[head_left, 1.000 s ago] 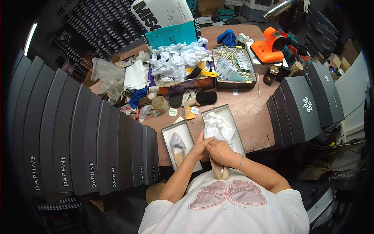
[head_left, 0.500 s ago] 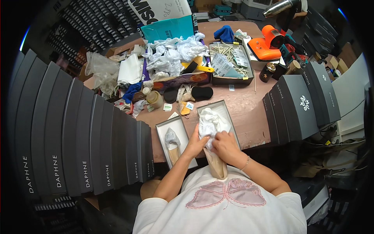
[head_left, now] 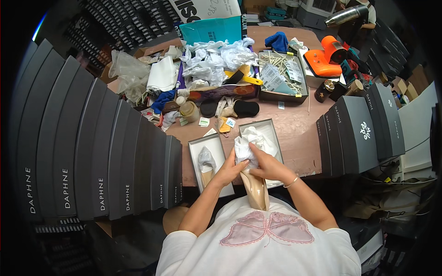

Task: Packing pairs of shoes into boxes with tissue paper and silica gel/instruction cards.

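Note:
A beige shoe [head_left: 256, 191] points toward my chest, its far end wrapped in crumpled white tissue paper [head_left: 243, 152]. My left hand [head_left: 229, 170] grips the wrapped end from the left. On the other side my right hand [head_left: 269, 165] closes on the tissue paper, its thumb by the shoe's opening. Behind them, more white paper lies in a grey-edged shoebox tray [head_left: 270, 127]. Just left of my hands, a second tray [head_left: 194, 152] holds another shoe [head_left: 206, 161], partly covered in greyish-white paper. My fingers hide part of the wrapped end.
Tall stacks of dark grey shoeboxes stand at the left [head_left: 92, 152] and right [head_left: 352, 131]. Farther back are a carton of crumpled paper [head_left: 221, 94], a box of thin sticks [head_left: 287, 69] and an orange device [head_left: 324, 62]. Black pads [head_left: 246, 109] and a jar [head_left: 189, 110] lie nearer.
My right hand has shifted from bunched on the paper to lying along the wrapped end with straighter fingers. More of the shoe's opening shows. The whole view has shifted slightly.

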{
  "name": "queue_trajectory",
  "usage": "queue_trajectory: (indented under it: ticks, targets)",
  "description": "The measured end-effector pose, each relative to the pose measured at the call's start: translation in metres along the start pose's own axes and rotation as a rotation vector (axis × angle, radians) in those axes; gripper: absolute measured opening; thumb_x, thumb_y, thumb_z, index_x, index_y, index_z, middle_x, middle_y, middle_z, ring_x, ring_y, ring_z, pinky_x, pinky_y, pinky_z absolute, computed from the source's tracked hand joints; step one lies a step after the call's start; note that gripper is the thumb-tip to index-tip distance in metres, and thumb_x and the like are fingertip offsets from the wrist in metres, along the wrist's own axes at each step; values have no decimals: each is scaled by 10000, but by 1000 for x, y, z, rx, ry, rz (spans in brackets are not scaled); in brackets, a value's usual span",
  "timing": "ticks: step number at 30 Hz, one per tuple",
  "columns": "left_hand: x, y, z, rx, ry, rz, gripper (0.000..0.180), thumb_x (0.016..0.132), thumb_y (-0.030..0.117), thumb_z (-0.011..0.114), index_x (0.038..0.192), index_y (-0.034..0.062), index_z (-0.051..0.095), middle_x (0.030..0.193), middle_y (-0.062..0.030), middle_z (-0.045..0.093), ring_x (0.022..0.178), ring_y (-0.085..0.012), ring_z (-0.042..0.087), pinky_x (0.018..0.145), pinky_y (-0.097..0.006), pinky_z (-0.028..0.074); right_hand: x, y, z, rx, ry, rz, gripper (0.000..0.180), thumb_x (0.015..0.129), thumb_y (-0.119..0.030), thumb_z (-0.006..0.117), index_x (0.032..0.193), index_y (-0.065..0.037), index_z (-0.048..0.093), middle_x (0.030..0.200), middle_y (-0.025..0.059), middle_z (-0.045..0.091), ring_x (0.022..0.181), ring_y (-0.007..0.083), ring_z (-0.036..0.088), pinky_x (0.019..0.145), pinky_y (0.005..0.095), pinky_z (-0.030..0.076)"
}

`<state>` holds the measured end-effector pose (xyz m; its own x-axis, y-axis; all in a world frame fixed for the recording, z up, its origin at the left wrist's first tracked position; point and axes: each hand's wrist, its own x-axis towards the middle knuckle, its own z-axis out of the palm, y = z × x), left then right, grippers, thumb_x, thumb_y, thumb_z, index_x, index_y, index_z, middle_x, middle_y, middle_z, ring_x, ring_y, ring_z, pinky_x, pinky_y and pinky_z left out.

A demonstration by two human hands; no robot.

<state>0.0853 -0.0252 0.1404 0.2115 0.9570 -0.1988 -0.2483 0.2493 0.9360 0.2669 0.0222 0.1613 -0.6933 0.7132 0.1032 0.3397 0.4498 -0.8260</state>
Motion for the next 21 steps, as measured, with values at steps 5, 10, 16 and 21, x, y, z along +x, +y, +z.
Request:
queue_trajectory:
  ticks: [5, 10, 16, 21]
  targets:
    - [8, 2, 12, 18, -7, 47, 702, 889, 51, 581, 1454, 22, 165, 1376, -111, 398, 1255, -164, 404, 1032, -297, 348, 1, 12, 13, -126, 153, 172, 621, 765, -33, 600, 1343, 23, 378, 1221, 297, 506, 1028, 432, 566, 864, 427, 474]
    - [1, -3, 17, 537, 253, 197, 638, 859, 45, 599, 1407, 7, 276, 1276, -149, 512, 1172, -172, 497, 976, -306, 400, -2, 0, -2, -38, 138, 86, 683, 750, -10, 576, 1383, -4, 321, 1207, 270, 501, 1062, 407, 544, 870, 413, 471]
    - [19, -15, 52, 353, 616, 245, 392, 799, 4, 566, 1189, -11, 536, 1004, -169, 655, 942, -267, 643, 811, -329, 482, -11, -7, -15, 57, 116, 145, 715, 742, 21, 511, 1415, 14, 269, 1218, 248, 473, 986, 333, 553, 837, 327, 457]
    - [28, -44, 51, 258, 611, 217, 525, 772, 2, 565, 1288, -2, 467, 1044, -139, 642, 925, -194, 621, 819, -306, 478, -15, 6, -20, -21, 125, 34, 700, 745, 17, 510, 1405, 24, 274, 1201, 251, 469, 972, 345, 545, 831, 348, 454]
